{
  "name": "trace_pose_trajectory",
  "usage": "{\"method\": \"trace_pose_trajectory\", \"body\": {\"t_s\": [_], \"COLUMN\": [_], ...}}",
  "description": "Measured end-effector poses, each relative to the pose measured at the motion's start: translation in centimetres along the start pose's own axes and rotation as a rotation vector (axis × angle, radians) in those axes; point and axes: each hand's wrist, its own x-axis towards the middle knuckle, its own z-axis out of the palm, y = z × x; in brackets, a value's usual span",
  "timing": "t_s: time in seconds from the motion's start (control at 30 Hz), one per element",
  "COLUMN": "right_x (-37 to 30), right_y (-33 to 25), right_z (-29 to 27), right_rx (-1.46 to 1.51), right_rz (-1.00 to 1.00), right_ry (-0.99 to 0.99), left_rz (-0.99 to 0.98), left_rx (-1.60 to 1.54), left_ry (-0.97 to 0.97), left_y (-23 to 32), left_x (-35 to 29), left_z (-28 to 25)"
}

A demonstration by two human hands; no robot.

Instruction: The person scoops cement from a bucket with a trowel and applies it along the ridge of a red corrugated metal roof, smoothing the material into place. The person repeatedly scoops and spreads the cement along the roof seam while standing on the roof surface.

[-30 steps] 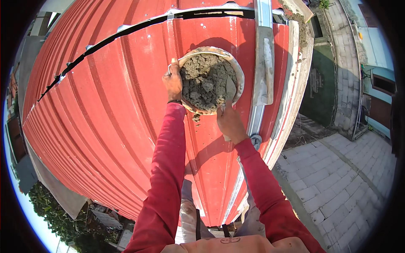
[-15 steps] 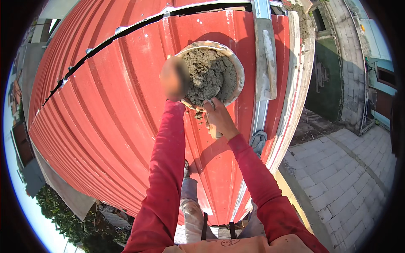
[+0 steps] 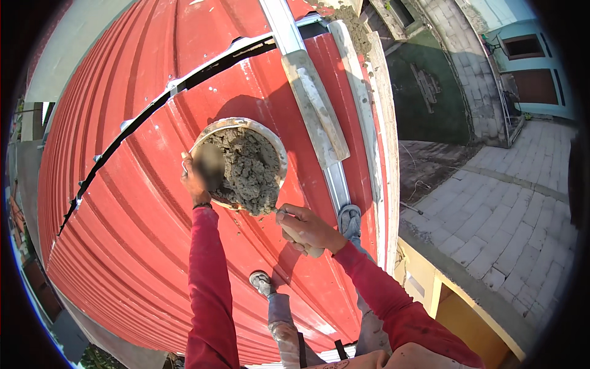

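Gripping bucket (image 3: 246, 122): rim in left hand (image 3: 196, 177), fingers partly blurred
Inside: mortar (image 3: 252, 166), toward roof's (image 3: 147, 258) right edge
Trowel (image 3: 316, 251): clenched in right hand (image 3: 305, 229), blade mortar-hidden

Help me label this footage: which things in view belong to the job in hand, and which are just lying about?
Apparently part of the job:
bucket, held at its rim by the left hand
grey mortar in it
trowel, its handle in the right hand

Apparently just lying about:
greyish board along the silver metal channel, touched by neither hand
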Motion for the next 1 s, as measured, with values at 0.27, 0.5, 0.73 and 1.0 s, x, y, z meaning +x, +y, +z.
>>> {"method": "trace_pose_trajectory", "body": {"t_s": [0.27,0.5,0.73,1.0], "right_x": [-5.7,1.3,7.9,-3.9], "right_y": [-10.1,-16.2,-13.7,-5.8], "right_z": [-10.2,-25.7,-28.3,-5.9], "right_rx": [0.068,-0.757,-0.956,-1.102], "right_rz": [-0.202,-0.555,-0.589,-0.469], "right_ry": [0.187,0.951,1.336,0.654], "left_rz": [-0.013,-0.029,-0.035,0.069], "left_rx": [0.057,0.019,0.041,0.01], "left_ry": [0.001,0.04,-0.07,0.064], "left_y": [0.0,1.2,-0.8,-1.0], "left_x": [0.0,-0.8,-0.1,0.3], "left_z": [-0.6,1.0,1.1,1.0]}}
